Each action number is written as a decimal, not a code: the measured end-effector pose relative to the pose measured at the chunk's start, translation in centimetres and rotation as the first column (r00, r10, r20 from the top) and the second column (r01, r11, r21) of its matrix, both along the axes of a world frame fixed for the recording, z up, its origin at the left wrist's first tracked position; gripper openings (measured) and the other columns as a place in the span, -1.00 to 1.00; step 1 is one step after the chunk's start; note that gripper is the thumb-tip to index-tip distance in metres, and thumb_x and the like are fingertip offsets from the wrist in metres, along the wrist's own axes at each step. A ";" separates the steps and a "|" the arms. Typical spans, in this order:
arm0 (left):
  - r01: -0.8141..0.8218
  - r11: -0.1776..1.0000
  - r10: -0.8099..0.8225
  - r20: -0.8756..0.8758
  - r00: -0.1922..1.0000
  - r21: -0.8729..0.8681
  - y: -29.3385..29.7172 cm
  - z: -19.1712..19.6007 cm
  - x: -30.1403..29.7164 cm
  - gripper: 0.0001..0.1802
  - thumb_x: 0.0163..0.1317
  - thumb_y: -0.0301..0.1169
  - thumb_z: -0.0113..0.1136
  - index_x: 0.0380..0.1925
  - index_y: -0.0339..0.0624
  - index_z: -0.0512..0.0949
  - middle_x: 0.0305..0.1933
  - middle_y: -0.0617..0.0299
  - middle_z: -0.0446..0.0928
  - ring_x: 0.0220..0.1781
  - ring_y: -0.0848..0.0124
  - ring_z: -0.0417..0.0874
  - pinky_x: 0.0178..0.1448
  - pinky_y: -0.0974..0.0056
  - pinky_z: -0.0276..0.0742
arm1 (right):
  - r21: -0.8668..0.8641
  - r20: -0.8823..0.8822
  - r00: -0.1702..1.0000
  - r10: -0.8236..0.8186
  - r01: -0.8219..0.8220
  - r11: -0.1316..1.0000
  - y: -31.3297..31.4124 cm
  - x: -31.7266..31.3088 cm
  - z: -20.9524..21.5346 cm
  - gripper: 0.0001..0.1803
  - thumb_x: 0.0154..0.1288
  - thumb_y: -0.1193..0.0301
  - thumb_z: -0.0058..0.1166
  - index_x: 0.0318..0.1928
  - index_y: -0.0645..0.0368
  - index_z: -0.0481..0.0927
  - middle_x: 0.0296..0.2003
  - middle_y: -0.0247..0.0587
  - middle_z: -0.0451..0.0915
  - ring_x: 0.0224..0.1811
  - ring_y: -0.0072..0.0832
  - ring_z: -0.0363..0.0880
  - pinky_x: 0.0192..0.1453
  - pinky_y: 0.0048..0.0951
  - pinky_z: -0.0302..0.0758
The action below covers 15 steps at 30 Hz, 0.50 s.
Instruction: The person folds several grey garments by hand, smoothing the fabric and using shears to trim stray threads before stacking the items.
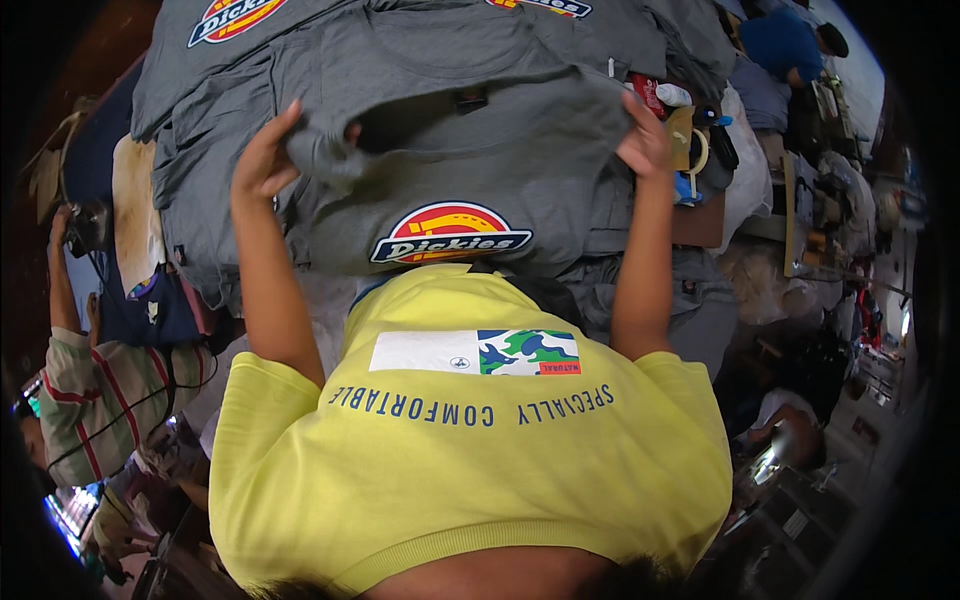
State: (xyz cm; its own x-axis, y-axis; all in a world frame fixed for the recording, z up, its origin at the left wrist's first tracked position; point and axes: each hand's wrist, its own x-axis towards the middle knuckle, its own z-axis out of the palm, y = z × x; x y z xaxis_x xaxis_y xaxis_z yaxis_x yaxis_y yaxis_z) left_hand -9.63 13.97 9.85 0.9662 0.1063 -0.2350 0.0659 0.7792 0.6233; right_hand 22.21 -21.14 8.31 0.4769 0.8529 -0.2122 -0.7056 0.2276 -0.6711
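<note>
A grey T-shirt [470, 180] stretches between my two hands in front of my body, its neck opening gaping and a red, yellow and dark-blue printed emblem on its near part. At the left side of the shirt is my left hand [268, 155], thumb raised and the other fingers mostly behind the cloth; one fingertip shows at the neck opening. My right hand [645, 140] grips the right side, its fingers partly hidden by the fabric. A small dark label [470, 98] sits inside the neck.
More grey T-shirts [215, 80] with similar emblems lie piled beneath and beyond. To the right are a roll of tape [699, 152], a red item [647, 93] and small supplies. Another person in a striped shirt [115, 400] works at the left; a person in blue [780, 45] is far right.
</note>
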 end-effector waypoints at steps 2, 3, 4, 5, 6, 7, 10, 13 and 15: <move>-0.154 0.988 0.150 0.094 0.984 0.029 -0.7 -0.1 -5.0 -0.54 0.23 -0.25 -0.04 -0.03 -0.45 0.30 -0.11 -0.08 0.47 -0.07 0.19 0.54 0.05 0.17 0.43 | 0.039 0.053 0.994 -0.096 0.094 0.995 -3.4 -3.1 3.5 -0.61 0.26 0.36 -0.06 -0.02 0.44 0.37 -0.04 0.08 0.45 0.04 -0.17 0.42 0.19 -0.16 0.27; -0.282 0.959 0.283 0.200 0.938 -0.034 -1.0 -0.9 -8.3 -0.58 0.20 -0.26 -0.01 -0.07 -0.39 0.34 -0.19 -0.01 0.50 -0.15 0.24 0.56 -0.01 0.19 0.45 | 0.054 0.086 0.991 -0.105 0.101 0.993 -5.3 -4.8 4.7 -0.59 0.25 0.37 -0.05 -0.02 0.46 0.35 -0.04 0.14 0.43 0.05 -0.10 0.40 0.20 -0.08 0.25; -0.440 0.898 0.426 0.208 0.881 0.026 -2.3 0.4 -10.8 -0.65 0.14 -0.31 0.04 -0.14 -0.32 0.36 -0.34 0.12 0.48 -0.29 0.31 0.54 -0.11 0.20 0.47 | 0.060 0.186 0.969 -0.166 0.157 0.986 -7.5 -6.1 5.2 -0.51 0.18 0.31 0.05 -0.01 0.47 0.32 -0.08 0.21 0.44 0.00 0.01 0.42 0.15 0.07 0.25; -0.449 0.891 0.400 0.351 0.846 0.067 -2.8 0.8 -13.0 -0.65 0.08 -0.35 0.05 -0.16 -0.34 0.36 -0.37 0.12 0.47 -0.33 0.31 0.53 -0.13 0.20 0.46 | 0.079 0.280 0.948 -0.152 0.135 0.988 -11.7 -6.1 4.8 -0.46 0.12 0.29 0.12 -0.02 0.45 0.32 -0.12 0.20 0.46 -0.05 0.00 0.46 0.09 0.14 0.29; -0.477 0.872 0.372 0.487 0.791 0.110 -3.5 1.4 -15.3 -0.64 0.01 -0.40 0.07 -0.18 -0.37 0.36 -0.41 0.12 0.45 -0.38 0.31 0.52 -0.15 0.20 0.45 | 0.066 0.406 0.901 -0.155 0.140 0.988 -14.5 -7.1 5.3 -0.51 0.11 0.31 0.13 -0.06 0.43 0.35 -0.20 0.12 0.50 -0.14 -0.07 0.51 0.03 0.02 0.37; -0.479 0.854 0.317 0.527 0.788 0.203 -4.9 3.1 -15.3 -0.65 -0.01 -0.41 0.07 -0.22 -0.40 0.37 -0.40 0.10 0.46 -0.38 0.30 0.52 -0.16 0.21 0.45 | 0.255 0.476 0.862 -0.178 0.058 0.965 -16.9 -7.2 5.1 -0.53 0.11 0.32 0.12 -0.08 0.42 0.35 -0.24 0.08 0.51 -0.16 -0.11 0.51 0.01 -0.05 0.39; -0.358 0.887 0.170 0.513 0.842 0.293 -6.9 3.8 -15.4 -0.66 -0.06 -0.42 0.06 -0.29 -0.47 0.42 -0.38 0.04 0.48 -0.36 0.29 0.53 -0.17 0.23 0.43 | 0.243 0.516 0.824 -0.235 0.123 0.962 -17.8 -9.7 5.7 -0.58 0.14 0.33 0.09 -0.11 0.41 0.37 -0.30 0.00 0.52 -0.21 -0.24 0.52 -0.08 -0.26 0.43; -0.317 0.873 0.319 0.059 0.946 0.371 -9.2 2.3 -12.3 -0.64 0.13 -0.37 0.06 -0.19 -0.51 0.43 -0.18 -0.02 0.52 -0.11 0.22 0.54 0.00 0.21 0.38 | -0.309 0.353 0.936 -0.013 0.130 0.942 -10.1 -11.5 8.7 -0.59 0.25 0.30 -0.03 -0.09 0.46 0.37 -0.24 -0.03 0.53 -0.21 -0.40 0.51 -0.10 -0.52 0.39; -0.395 0.885 0.373 0.132 0.918 0.247 -8.7 1.4 -13.7 -0.64 0.16 -0.36 0.06 -0.19 -0.49 0.44 -0.15 0.00 0.52 -0.09 0.22 0.54 0.05 0.19 0.36 | -0.332 0.316 0.949 0.003 0.108 0.937 -11.8 -10.0 6.1 -0.61 0.24 0.31 -0.01 -0.12 0.46 0.41 -0.21 -0.04 0.54 -0.17 -0.36 0.51 -0.02 -0.43 0.37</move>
